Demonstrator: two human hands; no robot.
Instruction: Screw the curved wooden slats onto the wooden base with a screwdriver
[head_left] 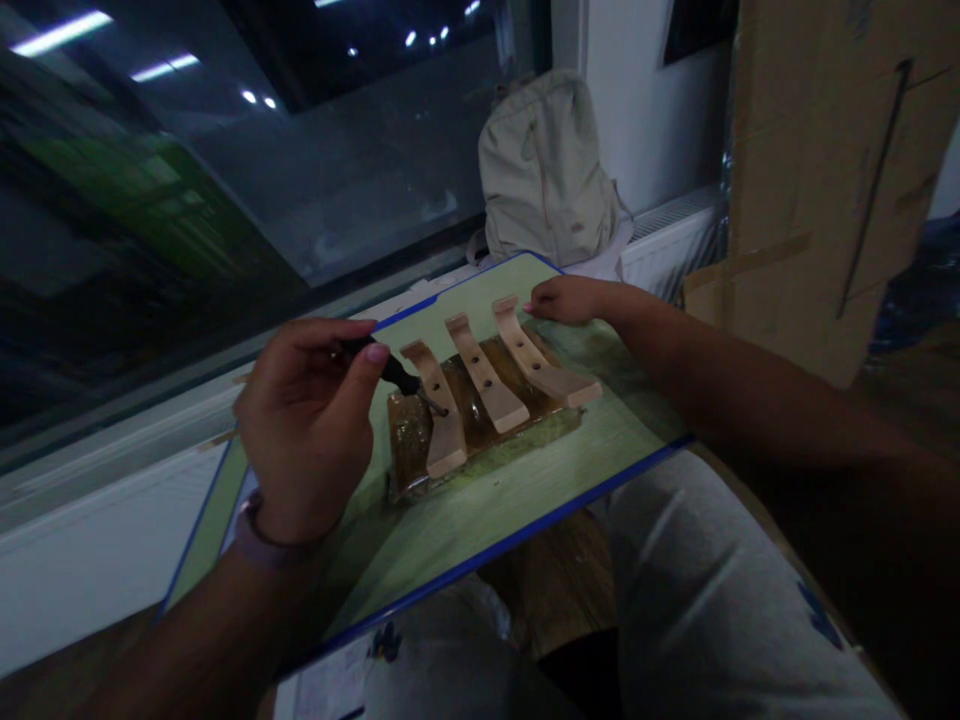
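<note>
My left hand (315,420) is closed around the black handle of a screwdriver (401,377). Its thin metal shaft slants down to the lower hole in the leftmost curved wooden hook (448,445). Beside it lie a middle wooden hook (499,400) and a right wooden hook (551,378), each with two dark holes. All three rest across a glossy brown, translucent slab (411,440). My right hand (570,300) is at the board's far right, close to the right hook's upper end, fingers curled; what they grip is hidden.
The slab lies on a pale green board (480,535) with blue edging, above my lap. Behind it a beige backpack (544,170) stands by a dark window. A radiator (667,240) and a large cardboard box (832,180) are at the right.
</note>
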